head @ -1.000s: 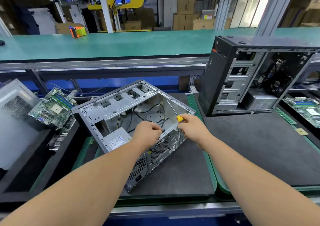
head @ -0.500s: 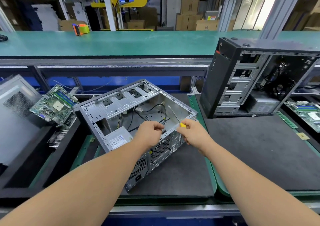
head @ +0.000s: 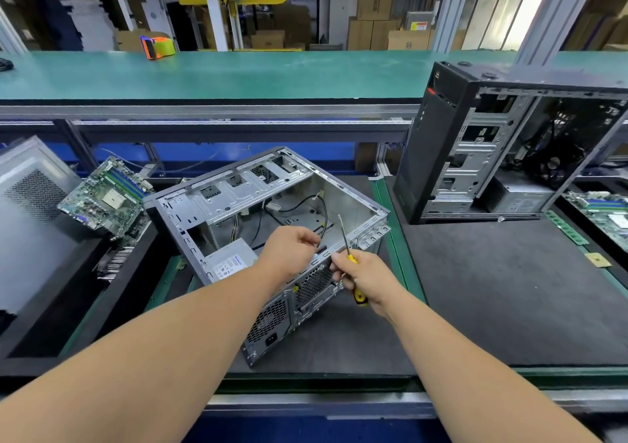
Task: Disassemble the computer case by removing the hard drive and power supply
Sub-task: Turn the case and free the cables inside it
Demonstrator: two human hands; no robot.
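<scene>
**Hands at the open case's rear edge**

The right hand (head: pixel 368 278) grips a yellow-handled screwdriver (head: pixel 350 259), shaft pointing up over the rim. The left hand (head: pixel 289 250) curls its fingers at the top rear edge of the grey computer case (head: pixel 238 201), which lies open on a dark mat (head: pixel 339 337). The power supply (head: pixel 231 262) sits inside at the near-left corner, its label too small to read. Farther right, a black tower case (head: pixel 452 143) stands upright, with bare mat before it.
</scene>
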